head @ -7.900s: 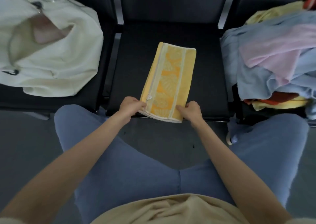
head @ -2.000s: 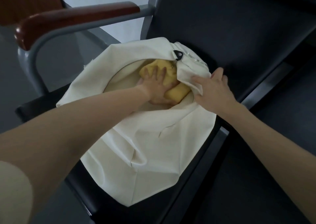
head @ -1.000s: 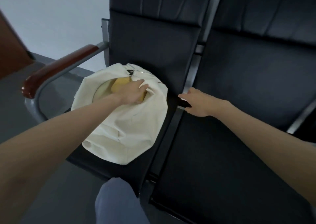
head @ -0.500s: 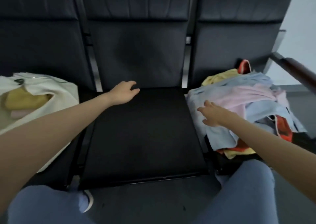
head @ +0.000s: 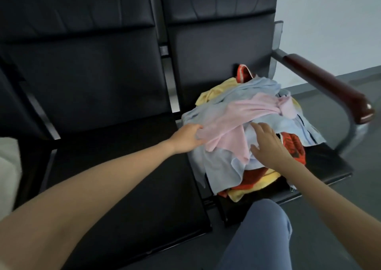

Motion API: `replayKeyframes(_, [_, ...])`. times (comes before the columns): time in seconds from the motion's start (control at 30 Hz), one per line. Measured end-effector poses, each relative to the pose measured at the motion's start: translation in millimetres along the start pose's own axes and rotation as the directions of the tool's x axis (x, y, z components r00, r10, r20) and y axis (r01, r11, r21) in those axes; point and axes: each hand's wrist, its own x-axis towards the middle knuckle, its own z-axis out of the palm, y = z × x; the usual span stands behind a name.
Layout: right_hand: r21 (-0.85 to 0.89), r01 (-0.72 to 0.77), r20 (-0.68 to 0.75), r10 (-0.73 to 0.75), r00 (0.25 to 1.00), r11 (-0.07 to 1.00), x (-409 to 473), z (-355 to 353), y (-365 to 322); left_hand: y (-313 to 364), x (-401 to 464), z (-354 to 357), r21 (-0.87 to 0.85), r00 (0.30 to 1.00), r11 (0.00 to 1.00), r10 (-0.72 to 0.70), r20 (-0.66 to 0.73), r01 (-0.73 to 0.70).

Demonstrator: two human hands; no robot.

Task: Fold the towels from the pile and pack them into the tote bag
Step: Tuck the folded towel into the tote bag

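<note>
- The left hand [head: 186, 138] has its fingers curled at the near-left edge of the pink towel [head: 239, 125], apparently pinching the cloth; the fingertips themselves are hidden under the fold, so how firm the hold is cannot be told.
- The right hand [head: 268, 143] lies with fingers straight and spread apart on the light blue towel [head: 222, 166], just right of the pink towel, clamped on nothing.
- The pink towel lies draped on top of the pile [head: 247, 137], which sits on the right-hand seat [head: 321, 166] beside the wooden armrest [head: 329, 88].
- Left of the pile, the middle seat [head: 123, 166] is the likely folding surface.
- Only a pale blurred sliver at the far left edge of the view, well away from the pile, may be the tote bag [head: 8, 170].
- Risks, as I judge them: the pink towel is tangled with the blue one, so a quick pull may drag neighbours off the seat's front edge to the floor; a one-corner hold may let it slip or bunch up.
</note>
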Motion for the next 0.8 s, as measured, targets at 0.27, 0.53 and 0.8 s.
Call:
replayKeyframes(0.27, [0.641,-0.203,-0.146,0.377,0.915,0.740,19,11,8,53,77,49,0.038,0.969,0.996,0.085,-0.232,-0.078])
replayKeyframes(0.53, [0.953,-0.177,0.290,0.585,0.757,-0.244,67,-31,35,115,93,-5,-0.679,0.957,0.720,-0.069,-0.281,-0.147])
replayKeyframes(0.8, [0.969,-0.099,0.223,0.631,0.744,-0.225,96,-60,45,128,37,-61,-0.789,0.923,0.536,-0.045,-0.382,-0.300])
